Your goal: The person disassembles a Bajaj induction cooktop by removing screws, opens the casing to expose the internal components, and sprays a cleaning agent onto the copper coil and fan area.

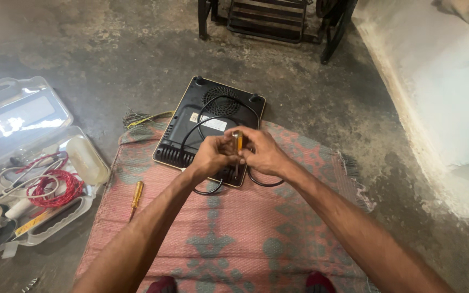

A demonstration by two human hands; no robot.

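Head view: both hands meeting over black upturned induction cooktop (202,127). Right hand (264,154) closing round yellow-handled screwdriver (238,145), holding it upright, tip pointing down at cooktop's near edge; left hand (213,156) pinching in beside it, can't tell what it's got. Screwdriver looking light, stiff, easy by handle. Cooktop likely heavier, hard plastic base, glass side probably fragile; grab by edges. Black cord (204,190) looping floppy over base. All lying on pink patterned rug (229,239) on rough concrete floor (82,43). Spare screwdriver (136,196) on rug, open clear toolbox (28,179) well left.
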